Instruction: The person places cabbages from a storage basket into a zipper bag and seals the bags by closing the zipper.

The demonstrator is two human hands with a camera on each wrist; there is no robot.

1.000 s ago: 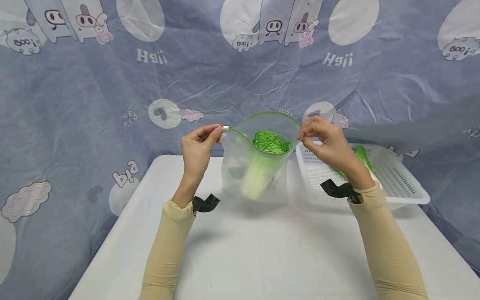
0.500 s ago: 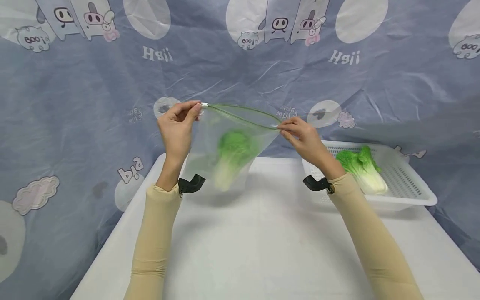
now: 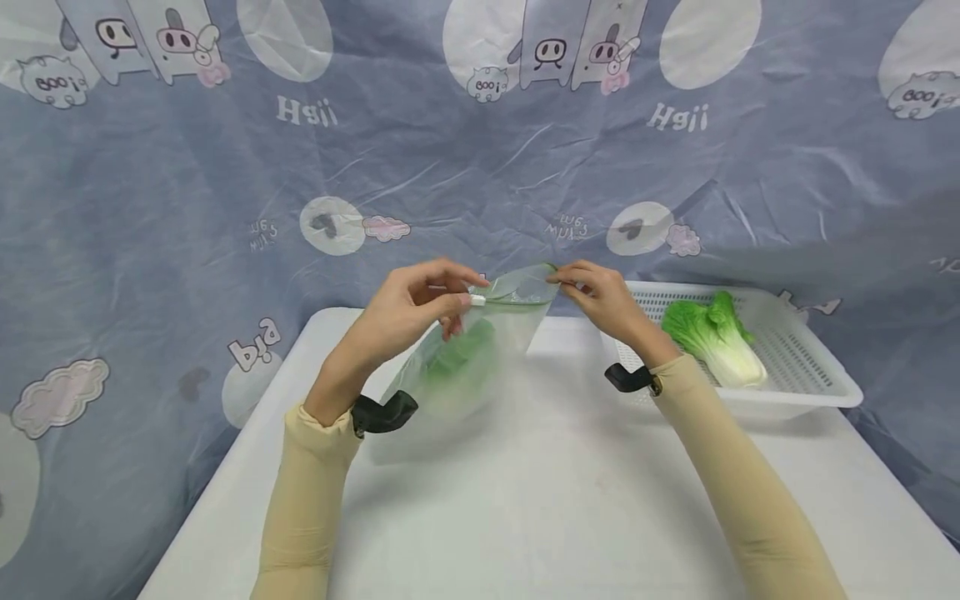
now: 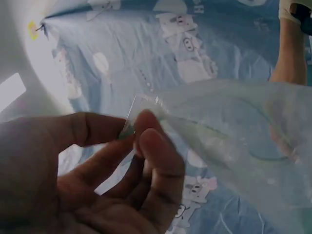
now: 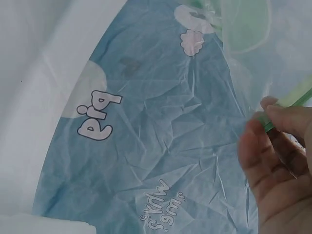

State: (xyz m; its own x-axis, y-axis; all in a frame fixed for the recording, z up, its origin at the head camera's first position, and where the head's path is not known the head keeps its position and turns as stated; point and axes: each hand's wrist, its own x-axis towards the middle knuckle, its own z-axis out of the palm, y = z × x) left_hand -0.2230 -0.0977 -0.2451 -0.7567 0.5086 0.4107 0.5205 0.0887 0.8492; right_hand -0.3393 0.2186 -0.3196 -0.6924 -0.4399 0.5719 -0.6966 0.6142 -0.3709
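Note:
A translucent slider zip bag (image 3: 513, 329) with a green zip hangs slanted between both hands, with a head of Chinese cabbage (image 3: 453, 367) inside, blurred through the plastic. My left hand (image 3: 408, 312) pinches the zip's end beside the white slider (image 3: 477, 300). In the left wrist view, thumb and fingertips meet on the bag's top corner, and the zip's two edges bow apart beyond them. My right hand (image 3: 598, 298) pinches the opposite end of the zip; in the right wrist view the green strip (image 5: 295, 102) runs between thumb and fingers. The mouth gapes near the right hand.
On the right of the white table (image 3: 570, 500) stands a white perforated basket (image 3: 813, 354) holding another Chinese cabbage (image 3: 716, 337). A blue-grey patterned cloth (image 3: 480, 167) hangs behind the table.
The bag rose and shifted left, then came down again and tilted. My left hand moved rightward and lower, closer to the right hand. The bag's mouth is narrower than a second ago.

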